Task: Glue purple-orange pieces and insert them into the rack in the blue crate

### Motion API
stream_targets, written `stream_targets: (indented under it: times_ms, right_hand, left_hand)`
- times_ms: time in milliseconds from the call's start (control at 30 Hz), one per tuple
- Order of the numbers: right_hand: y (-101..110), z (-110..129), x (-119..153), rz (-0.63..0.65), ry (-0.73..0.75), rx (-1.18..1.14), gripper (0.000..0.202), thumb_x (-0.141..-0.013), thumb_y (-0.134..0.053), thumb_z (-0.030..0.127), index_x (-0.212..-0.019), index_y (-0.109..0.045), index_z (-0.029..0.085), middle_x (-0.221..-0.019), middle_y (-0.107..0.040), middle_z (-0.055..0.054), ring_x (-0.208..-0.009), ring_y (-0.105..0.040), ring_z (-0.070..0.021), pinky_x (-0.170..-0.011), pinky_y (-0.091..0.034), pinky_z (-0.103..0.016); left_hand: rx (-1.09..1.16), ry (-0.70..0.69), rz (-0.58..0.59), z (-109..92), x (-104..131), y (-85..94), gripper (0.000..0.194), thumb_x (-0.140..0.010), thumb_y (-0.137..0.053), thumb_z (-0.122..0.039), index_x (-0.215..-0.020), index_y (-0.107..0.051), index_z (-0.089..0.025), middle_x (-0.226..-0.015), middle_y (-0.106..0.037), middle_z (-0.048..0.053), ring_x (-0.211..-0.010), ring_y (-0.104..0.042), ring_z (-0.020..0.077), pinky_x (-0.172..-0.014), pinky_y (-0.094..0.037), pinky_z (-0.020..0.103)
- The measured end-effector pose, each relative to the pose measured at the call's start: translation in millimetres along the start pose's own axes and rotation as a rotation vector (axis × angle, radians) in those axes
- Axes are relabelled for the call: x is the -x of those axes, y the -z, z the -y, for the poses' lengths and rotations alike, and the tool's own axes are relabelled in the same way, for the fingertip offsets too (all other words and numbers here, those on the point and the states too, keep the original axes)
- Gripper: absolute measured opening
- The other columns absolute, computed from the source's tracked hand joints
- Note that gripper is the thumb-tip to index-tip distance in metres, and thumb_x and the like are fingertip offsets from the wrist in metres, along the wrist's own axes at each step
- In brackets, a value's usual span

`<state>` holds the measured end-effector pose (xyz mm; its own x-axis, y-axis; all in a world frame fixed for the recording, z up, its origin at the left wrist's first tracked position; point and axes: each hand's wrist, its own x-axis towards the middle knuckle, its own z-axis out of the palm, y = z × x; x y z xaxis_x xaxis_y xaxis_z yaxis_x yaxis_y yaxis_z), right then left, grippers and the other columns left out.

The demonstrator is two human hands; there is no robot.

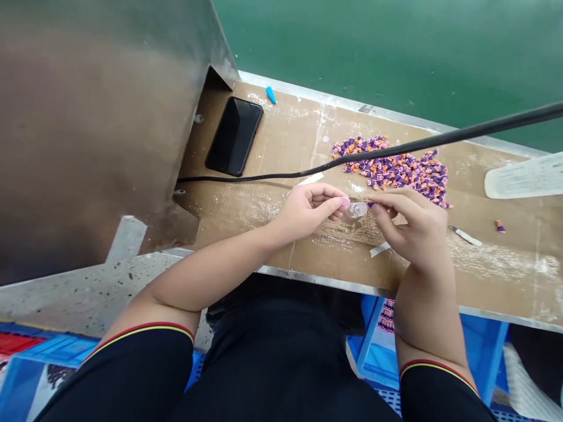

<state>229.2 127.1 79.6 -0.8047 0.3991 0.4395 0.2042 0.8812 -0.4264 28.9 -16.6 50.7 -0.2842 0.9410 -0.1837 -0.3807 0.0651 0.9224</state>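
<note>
Between my hands a small clear container [356, 210] stands on the brown work surface. On its left, my left hand [313, 206] pinches a small pink piece [345, 201] between thumb and fingertips. My right hand [407, 225] is closed just right of the container, with a small purple piece [370, 204] at its fingertips. Behind my right hand lies a spread pile of small purple, orange and pink pieces [396, 170]. One loose orange and purple piece [500, 226] lies further right.
A black cable [281, 175] crosses above the surface. A black phone [234, 136] and a blue tip [271, 95] lie at the left, near a metal housing [97, 129]. A small blade [465, 235] and a whitish translucent piece [525, 177] are at the right.
</note>
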Motion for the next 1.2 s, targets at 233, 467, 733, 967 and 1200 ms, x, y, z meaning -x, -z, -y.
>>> stream_targets:
  times_ms: [233, 467, 733, 967, 1200]
  right_hand:
    - [-1, -26, 6, 0.112, -0.044, 0.031, 0.015, -0.105, -0.071, 0.021, -0.106, -0.084, 0.027, -0.101, -0.087, -0.006, -0.084, -0.081, -0.0239, -0.075, -0.067, -0.039]
    - [-3, -20, 5, 0.055, -0.104, 0.048, 0.014, -0.106, -0.071, 0.026, -0.106, -0.085, 0.029, -0.097, -0.086, -0.005, -0.073, -0.076, -0.0215, -0.070, -0.065, -0.039]
    - [-4, -14, -2, -0.230, -0.105, 0.038, 0.021, -0.108, -0.070, 0.019, -0.111, -0.084, 0.035, -0.088, -0.081, -0.003, -0.066, -0.069, -0.0236, -0.066, -0.060, -0.045]
    - [-10, -36, 3, -0.245, -0.224, 0.023, 0.017, -0.115, -0.066, 0.027, -0.112, -0.082, 0.030, -0.096, -0.081, -0.008, -0.082, -0.072, -0.0241, -0.075, -0.059, -0.042]
    - [-15, -53, 4, -0.165, -0.290, -0.015, 0.018, -0.119, -0.063, 0.038, -0.119, -0.076, 0.026, -0.110, -0.083, -0.010, -0.095, -0.071, -0.0218, -0.081, -0.061, -0.038]
  left_hand:
    - [-0.008, 0.003, -0.062, -4, -4, 4.6, 0.018, -0.090, -0.089, -0.028, -0.098, -0.084, -0.013, -0.090, -0.084, 0.008, -0.079, -0.077, 0.0135, -0.079, -0.068, 0.027]
    - [0.051, 0.016, -0.117, 12, -4, 2.8, 0.011, -0.099, -0.074, -0.024, -0.102, -0.080, -0.015, -0.095, -0.082, 0.007, -0.082, -0.078, 0.0144, -0.078, -0.068, 0.028]
    - [-0.729, -0.889, 0.051, 13, 6, 16.7, 0.012, -0.101, -0.074, -0.022, -0.112, -0.080, -0.025, -0.104, -0.081, 0.006, -0.093, -0.077, 0.0182, -0.088, -0.064, 0.033]
    - [-0.860, -1.108, 0.494, 44, 30, -20.5, 0.007, -0.106, -0.075, -0.026, -0.112, -0.076, -0.023, -0.096, -0.074, 0.004, -0.079, -0.068, 0.0166, -0.075, -0.057, 0.031]
    - [-1.167, -1.112, 0.511, 67, 35, -40.1, 0.029, -0.111, -0.057, -0.012, -0.086, -0.072, -0.017, -0.082, -0.069, 0.006, -0.072, -0.060, 0.0173, -0.069, -0.052, 0.032]
